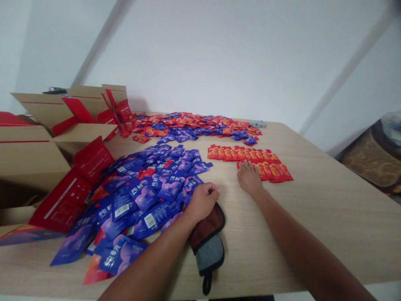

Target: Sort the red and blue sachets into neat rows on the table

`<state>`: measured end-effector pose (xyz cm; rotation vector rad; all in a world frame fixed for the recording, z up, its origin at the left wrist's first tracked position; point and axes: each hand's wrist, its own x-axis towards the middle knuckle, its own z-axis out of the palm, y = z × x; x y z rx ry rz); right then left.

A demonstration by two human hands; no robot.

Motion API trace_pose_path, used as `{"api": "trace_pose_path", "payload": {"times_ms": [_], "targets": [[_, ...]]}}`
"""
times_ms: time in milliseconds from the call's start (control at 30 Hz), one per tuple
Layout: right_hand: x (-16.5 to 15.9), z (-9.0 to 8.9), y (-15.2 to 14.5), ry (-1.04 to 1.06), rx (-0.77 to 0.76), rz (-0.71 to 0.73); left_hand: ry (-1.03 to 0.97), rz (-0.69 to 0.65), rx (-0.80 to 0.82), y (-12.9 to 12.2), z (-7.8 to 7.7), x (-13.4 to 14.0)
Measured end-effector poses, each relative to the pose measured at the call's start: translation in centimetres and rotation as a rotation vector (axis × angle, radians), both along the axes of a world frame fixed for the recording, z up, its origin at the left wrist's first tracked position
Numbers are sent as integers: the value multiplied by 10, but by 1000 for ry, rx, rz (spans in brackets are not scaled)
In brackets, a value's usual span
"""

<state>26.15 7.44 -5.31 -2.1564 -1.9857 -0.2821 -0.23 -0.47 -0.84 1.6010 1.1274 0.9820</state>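
The person's right hand [249, 175] lay palm down with its fingers spread over the left end of a near row of overlapping red-and-orange, flat printed packets [272, 171]. Its grip was open, touching the packets from above rather than closed around one. A longer row of matching red-and-orange packets [244, 154] lay just behind it, on the pale wood-grain tabletop [328, 200].

The left hand [203, 200] was loosely curled above a maroon-and-grey fabric pouch with black edging and a loop [209, 230], beside a broad heap of glossy blue-and-purple packets [140, 194]. How tightly its grip was closed, and whether anything was pinched in it, I could not tell.

Beyond lay a long mixed pile of red and blue packets [200, 122]; open brown cardboard boxes [28, 156] stood at the left.

The step in hand appeared to be setting or straightening packets in the near row. The next move seemed to call for a light, flat touch, evening the edges without dragging the overlapped neighbours, then a clean upward lift of the fingers.
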Motion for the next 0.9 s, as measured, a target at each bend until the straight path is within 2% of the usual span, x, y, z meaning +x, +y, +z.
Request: {"api": "trace_pose_path", "payload": {"times_ms": [400, 500, 633, 700, 767, 833, 900], "targets": [[3, -8, 4, 62, -52, 9, 27, -34, 51, -1, -8, -2], [2, -5, 0, 75, 15, -11, 20, -46, 42, 0, -10, -1], [-11, 11, -11, 169, 214, 25, 12, -40, 42, -1, -10, 0], [-28, 20, -18, 298, 318, 119, 12, -31, 49, -2, -9, 1], [-51, 26, -25, 515, 368, 211, 16, -30, 60, -3, -7, 1], [-76, 27, -33, 799, 321, 232, 14, -28, 73, -3, -5, 0], [-95, 21, -40, 1056, 198, 230, -8, -32, 73, -4, -2, -1]]}}
